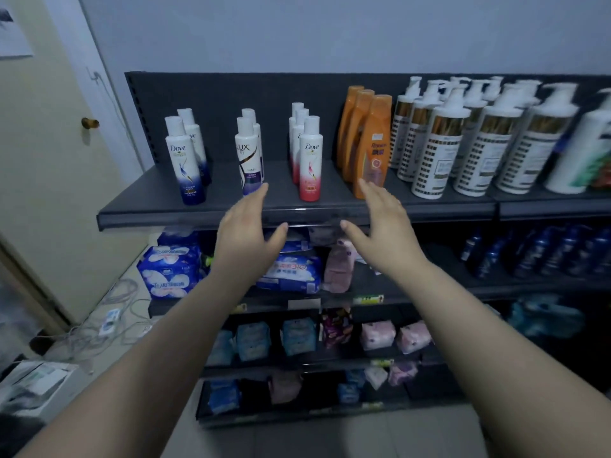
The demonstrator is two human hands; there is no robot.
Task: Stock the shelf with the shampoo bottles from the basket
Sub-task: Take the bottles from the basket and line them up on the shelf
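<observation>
Left hand and right hand are raised with fingers straight and thumbs spread wide, holding nothing, one on each side of the red Dove bottle, which stands upright near the front of the top shelf. More red Dove bottles stand in a row behind it. To its left are the Lux bottles, the left fingertips lying over the front one's base, contact unclear. Further left stand the blue Dove bottles. To its right stand orange bottles, then white pump bottles. Below it, lower shelves carry wrapped packs. Far left of it is a door.
</observation>
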